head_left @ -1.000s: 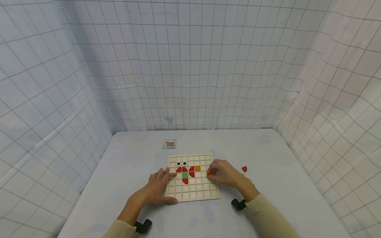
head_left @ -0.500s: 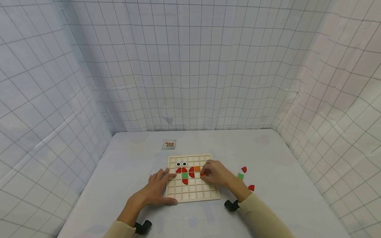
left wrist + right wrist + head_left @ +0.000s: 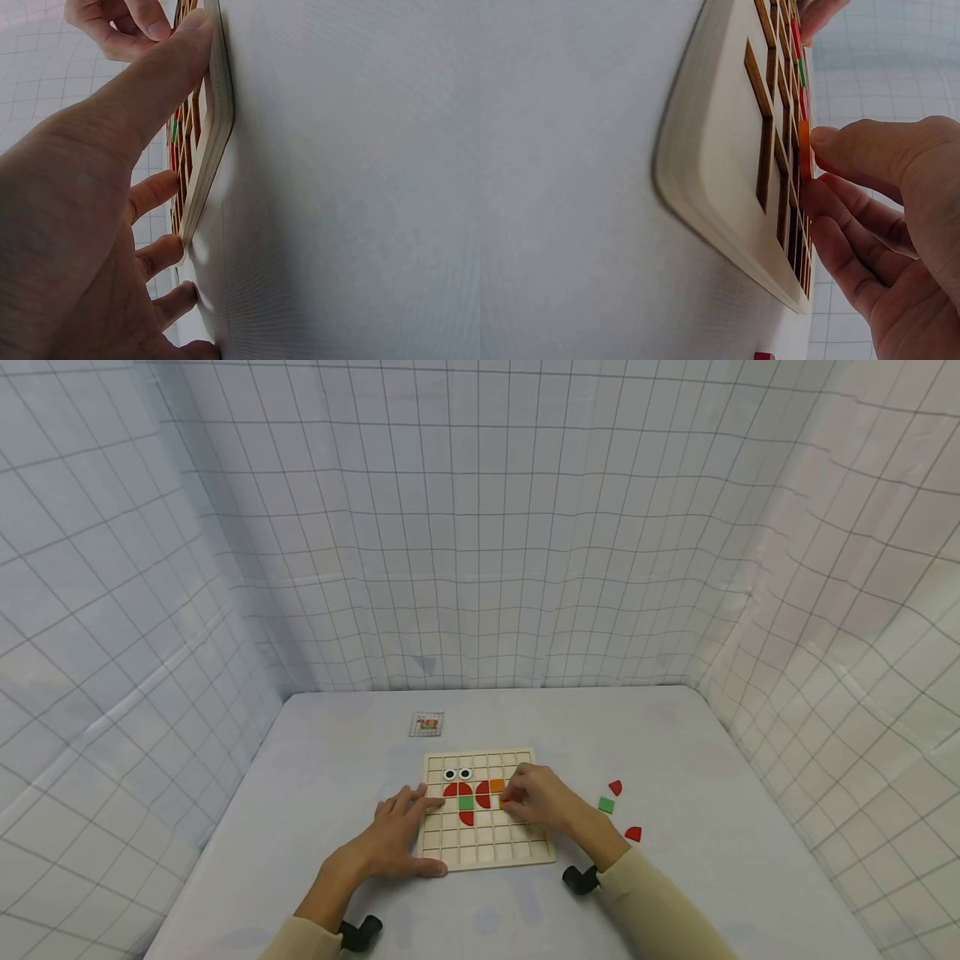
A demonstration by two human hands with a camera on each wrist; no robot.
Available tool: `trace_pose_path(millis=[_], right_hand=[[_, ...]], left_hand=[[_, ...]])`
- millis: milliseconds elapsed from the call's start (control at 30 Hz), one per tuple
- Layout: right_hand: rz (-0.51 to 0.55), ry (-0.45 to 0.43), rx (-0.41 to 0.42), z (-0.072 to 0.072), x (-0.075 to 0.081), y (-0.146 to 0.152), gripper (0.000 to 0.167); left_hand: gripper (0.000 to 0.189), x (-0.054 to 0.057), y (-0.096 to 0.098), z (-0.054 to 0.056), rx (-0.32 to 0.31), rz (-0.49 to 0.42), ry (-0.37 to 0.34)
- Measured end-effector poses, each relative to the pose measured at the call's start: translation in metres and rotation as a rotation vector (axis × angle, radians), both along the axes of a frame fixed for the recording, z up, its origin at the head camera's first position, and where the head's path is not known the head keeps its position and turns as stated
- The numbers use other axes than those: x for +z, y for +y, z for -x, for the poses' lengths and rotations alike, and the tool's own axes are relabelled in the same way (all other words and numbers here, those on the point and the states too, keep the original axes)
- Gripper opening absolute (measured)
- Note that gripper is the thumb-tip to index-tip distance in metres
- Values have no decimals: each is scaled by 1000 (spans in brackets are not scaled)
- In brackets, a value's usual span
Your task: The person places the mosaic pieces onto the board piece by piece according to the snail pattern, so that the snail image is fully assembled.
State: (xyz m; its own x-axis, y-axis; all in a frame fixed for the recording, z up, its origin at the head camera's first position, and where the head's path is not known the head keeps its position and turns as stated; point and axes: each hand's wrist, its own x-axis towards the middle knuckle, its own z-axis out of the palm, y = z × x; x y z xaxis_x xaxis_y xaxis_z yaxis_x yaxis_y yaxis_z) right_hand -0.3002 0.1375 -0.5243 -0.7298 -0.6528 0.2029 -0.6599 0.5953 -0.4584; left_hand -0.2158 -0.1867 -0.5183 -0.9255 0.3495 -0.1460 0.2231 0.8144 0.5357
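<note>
A pale wooden grid board (image 3: 486,853) lies on the table. In its cells sit two eye tiles (image 3: 457,774), several red quarter-circle tiles (image 3: 483,794), a green square tile (image 3: 466,802) and one orange square tile (image 3: 497,786). My right hand (image 3: 542,795) pinches a second orange tile (image 3: 805,150) between thumb and fingers, right at the cell below the first orange one. With fingers spread, my left hand (image 3: 397,833) rests at the board's left side, its thumb on the near left corner and one fingertip over the grid.
To the right of the board lie a red quarter-circle tile (image 3: 616,787), a loose green square (image 3: 606,805) and another red piece (image 3: 633,834). A small picture card (image 3: 427,724) lies beyond the board. Grid-patterned curtains (image 3: 480,543) enclose the table's back and sides.
My right hand has moved left across the board with the orange tile, uncovering the loose green square and a red piece. The left hand has stayed put.
</note>
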Motion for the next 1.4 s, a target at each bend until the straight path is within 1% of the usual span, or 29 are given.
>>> trace_pose_path(millis=[300,500,733,933,967,1000,1100,1200,1233,1333,1400], right_hand=[[13,9,19,-1,-2,0,7],[30,11,9,0,-2,-1,6],[44,50,29,0,-4,-1,7],[77,40,36,1,-4,-2,7],[83,45,39,1,-4,-2,6],[96,67,59,6,-12,1,6],[107,91,74,6,-12,0,5],[95,75,60,5,-11,-1,5],[85,45,38,0,-3,-4,5],[81,27,25,1,-5,-5,6],[94,25,36,3,-7,-5,5]], left_hand=[[109,-2,0,1,1,6,0],[110,0,0,1,-5,6,-3],[109,2,1,2,-12,5,-3],[110,1,1,2,-12,10,0],[110,1,1,2,-13,9,0],[110,1,0,2,-12,9,-3],[110,0,0,3,-10,7,-11],[110,-1,-1,3,-7,9,-17],[111,-1,-1,3,-6,8,-16],[111,-1,-1,3,-6,6,-14],[111,-1,-1,3,-6,8,-14]])
